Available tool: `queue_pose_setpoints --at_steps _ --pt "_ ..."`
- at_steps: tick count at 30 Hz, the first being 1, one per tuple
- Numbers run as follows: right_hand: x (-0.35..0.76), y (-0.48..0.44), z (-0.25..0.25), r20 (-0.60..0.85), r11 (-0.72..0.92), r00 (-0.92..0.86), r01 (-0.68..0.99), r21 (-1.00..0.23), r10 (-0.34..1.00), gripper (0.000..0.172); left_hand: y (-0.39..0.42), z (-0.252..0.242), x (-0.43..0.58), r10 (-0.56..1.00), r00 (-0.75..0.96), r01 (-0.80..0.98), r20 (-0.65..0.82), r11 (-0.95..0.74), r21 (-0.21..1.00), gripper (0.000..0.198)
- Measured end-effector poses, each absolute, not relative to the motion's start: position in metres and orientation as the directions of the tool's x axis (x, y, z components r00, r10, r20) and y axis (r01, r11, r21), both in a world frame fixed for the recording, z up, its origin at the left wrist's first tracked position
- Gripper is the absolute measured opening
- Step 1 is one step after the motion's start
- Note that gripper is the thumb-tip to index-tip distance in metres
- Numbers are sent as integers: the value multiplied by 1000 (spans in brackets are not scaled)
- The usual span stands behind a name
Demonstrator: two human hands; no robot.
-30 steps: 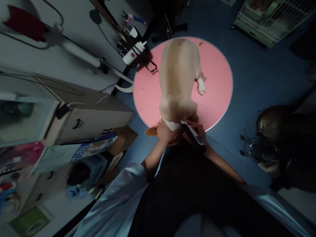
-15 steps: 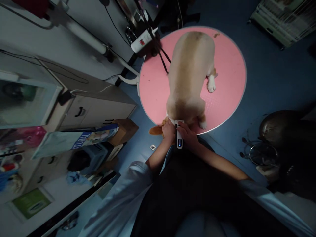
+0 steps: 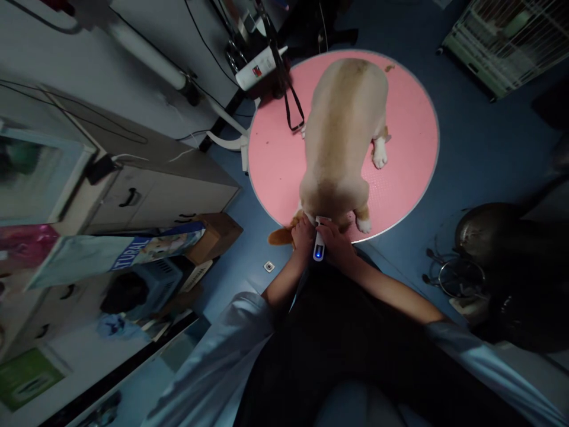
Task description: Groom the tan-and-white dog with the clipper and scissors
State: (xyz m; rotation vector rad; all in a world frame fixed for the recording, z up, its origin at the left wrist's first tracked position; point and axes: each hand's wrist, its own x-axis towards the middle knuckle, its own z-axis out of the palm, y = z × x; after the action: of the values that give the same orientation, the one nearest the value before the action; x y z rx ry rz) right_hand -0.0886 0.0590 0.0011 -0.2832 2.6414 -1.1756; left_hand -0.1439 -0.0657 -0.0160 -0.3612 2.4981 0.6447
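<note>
Right hand (image 3: pixel 338 246) has its grip closed around a white hair clipper (image 3: pixel 318 240), long axis pointing away from the person, head touching the corgi (image 3: pixel 342 136) at its near end. Left hand (image 3: pixel 302 234) grasps the dog's fur just beside the clipper; dog stands on the round pink surface (image 3: pixel 409 136).

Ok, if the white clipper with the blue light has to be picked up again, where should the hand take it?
Grip the white clipper with the blue light around its slim body near the lit end, coming from the person's side. Its blade end points into the tan dog on the round pink table, so that end is probably best left clear. The right hand holds it about there now; the left hand steadies the dog.
</note>
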Motion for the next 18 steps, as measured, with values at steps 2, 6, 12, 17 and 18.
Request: queue_pose_setpoints --at_steps 2,6,12,17,18 --pt "-90 57 -5 -88 704 -963 -122 -700 -254 31 -65 -16 -143 -102 -834 -225 -542 960 166 40" --pt "-92 55 -18 47 769 -970 -217 -601 -237 35 -66 -12 -142 -36 -847 -44 -531 999 3 43" --pt "-76 61 -34 153 741 -963 -267 -616 -221 30 -69 -4 -147 1 -834 10 -552 1000 -14 40" --pt "-78 59 -45 100 680 -976 -206 -704 -192 37 -71 -1 -151 -2 -848 -3 -531 1000 1 43" --pt "-81 60 -47 119 665 -980 -197 -720 -162 37 -73 -1 -151 -5 -857 -18 -515 1000 19 45"
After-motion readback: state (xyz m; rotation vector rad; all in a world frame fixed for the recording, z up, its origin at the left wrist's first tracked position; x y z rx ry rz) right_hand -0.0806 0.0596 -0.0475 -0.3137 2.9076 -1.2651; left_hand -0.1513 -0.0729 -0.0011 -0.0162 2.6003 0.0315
